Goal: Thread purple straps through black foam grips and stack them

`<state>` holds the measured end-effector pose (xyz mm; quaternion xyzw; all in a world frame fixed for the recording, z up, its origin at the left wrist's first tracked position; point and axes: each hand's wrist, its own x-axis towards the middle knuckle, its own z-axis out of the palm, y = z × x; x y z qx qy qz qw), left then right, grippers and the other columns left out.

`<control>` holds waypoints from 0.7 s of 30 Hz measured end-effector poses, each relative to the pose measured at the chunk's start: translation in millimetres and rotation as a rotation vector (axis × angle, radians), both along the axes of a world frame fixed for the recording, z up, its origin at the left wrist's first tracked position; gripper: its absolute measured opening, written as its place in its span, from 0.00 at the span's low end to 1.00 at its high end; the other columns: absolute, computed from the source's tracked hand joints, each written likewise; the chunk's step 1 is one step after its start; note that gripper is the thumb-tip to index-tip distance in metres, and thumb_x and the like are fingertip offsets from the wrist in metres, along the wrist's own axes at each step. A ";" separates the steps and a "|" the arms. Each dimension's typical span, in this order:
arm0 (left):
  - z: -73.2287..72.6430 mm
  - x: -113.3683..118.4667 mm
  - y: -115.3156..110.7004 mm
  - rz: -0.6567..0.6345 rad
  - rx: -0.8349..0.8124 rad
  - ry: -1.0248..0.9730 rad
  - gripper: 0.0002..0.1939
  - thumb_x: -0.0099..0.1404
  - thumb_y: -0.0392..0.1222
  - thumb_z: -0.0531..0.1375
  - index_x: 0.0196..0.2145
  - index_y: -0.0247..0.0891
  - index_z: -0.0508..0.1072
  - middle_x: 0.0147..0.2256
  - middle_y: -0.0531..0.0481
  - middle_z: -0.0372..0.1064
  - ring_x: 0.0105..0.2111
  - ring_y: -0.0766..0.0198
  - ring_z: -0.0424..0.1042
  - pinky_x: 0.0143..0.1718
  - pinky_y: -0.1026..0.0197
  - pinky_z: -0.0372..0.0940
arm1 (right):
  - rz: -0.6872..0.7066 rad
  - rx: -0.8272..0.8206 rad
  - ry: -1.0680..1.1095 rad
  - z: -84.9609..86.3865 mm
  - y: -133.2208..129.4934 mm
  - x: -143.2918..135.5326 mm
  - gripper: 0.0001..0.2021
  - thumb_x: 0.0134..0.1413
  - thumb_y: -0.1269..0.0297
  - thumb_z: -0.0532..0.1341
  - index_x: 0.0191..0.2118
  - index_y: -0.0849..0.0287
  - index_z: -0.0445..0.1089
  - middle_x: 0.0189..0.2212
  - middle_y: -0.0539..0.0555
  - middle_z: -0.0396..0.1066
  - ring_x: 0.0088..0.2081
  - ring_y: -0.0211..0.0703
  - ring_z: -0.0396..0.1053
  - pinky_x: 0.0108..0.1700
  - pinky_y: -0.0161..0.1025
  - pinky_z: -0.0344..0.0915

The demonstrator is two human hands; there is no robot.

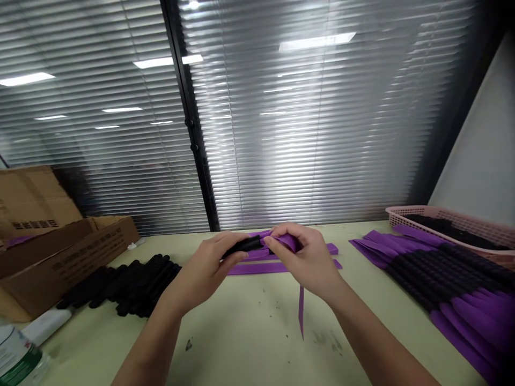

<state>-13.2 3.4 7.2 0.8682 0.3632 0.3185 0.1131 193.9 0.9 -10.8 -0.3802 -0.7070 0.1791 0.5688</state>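
In the middle of the view, my left hand (205,271) is closed around a black foam tube (247,244), held roughly level above the table. My right hand (308,257) pinches a purple strap (290,242) at the tube's right end. Part of that strap is bunched under the right fingers, and a loose tail hangs below the hand. The right fingers hide where strap and tube meet. Behind and beneath the hands, more purple straps (257,268) lie flat across the table.
Black foam tubes (148,281) are piled at the left, beside an open cardboard box (80,257). A bottle (20,356) stands at the lower left. Purple straps with black tubes (434,273) lie stacked at the right, near a pink basket (406,210). Window blinds rise behind the table (241,332).
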 end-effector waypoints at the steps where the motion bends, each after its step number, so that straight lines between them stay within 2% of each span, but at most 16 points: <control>1: 0.2 0.5 -0.4 -0.006 -0.004 -0.009 0.16 0.70 0.46 0.51 0.54 0.50 0.66 0.46 0.52 0.70 0.43 0.62 0.69 0.41 0.60 0.66 | 0.001 0.017 0.017 -0.8 0.0 -0.9 0.07 0.54 0.60 0.62 0.29 0.57 0.70 0.23 0.48 0.66 0.22 0.33 0.58 0.22 0.32 0.55; 7: -0.2 1.1 -0.3 -0.028 0.004 -0.032 0.15 0.70 0.45 0.52 0.53 0.49 0.67 0.44 0.52 0.71 0.41 0.62 0.69 0.39 0.61 0.65 | 0.002 0.141 0.067 -4.3 -0.6 -5.1 0.04 0.53 0.64 0.63 0.29 0.56 0.71 0.29 0.50 0.72 0.28 0.37 0.68 0.28 0.34 0.64; 13: -0.4 2.0 0.4 -0.037 0.021 -0.036 0.14 0.69 0.45 0.52 0.51 0.48 0.67 0.43 0.52 0.71 0.41 0.62 0.69 0.40 0.61 0.64 | 0.039 0.225 0.091 -6.4 -0.8 -9.3 0.01 0.52 0.66 0.64 0.31 0.56 0.73 0.31 0.51 0.74 0.34 0.40 0.72 0.36 0.37 0.69; 18: -2.4 2.0 1.4 -0.044 0.044 -0.048 0.14 0.69 0.45 0.52 0.52 0.47 0.67 0.43 0.50 0.70 0.41 0.61 0.68 0.40 0.59 0.64 | 0.079 0.160 0.026 -1.6 -2.6 -6.7 0.03 0.53 0.64 0.64 0.30 0.53 0.77 0.36 0.52 0.73 0.36 0.41 0.71 0.35 0.39 0.70; 21: -3.8 2.7 1.0 -0.038 0.081 -0.046 0.16 0.69 0.44 0.53 0.54 0.48 0.65 0.43 0.50 0.70 0.41 0.62 0.68 0.40 0.59 0.64 | 0.103 0.113 -0.024 0.9 -2.0 -3.5 0.04 0.53 0.63 0.64 0.30 0.52 0.77 0.38 0.53 0.72 0.41 0.43 0.70 0.39 0.40 0.70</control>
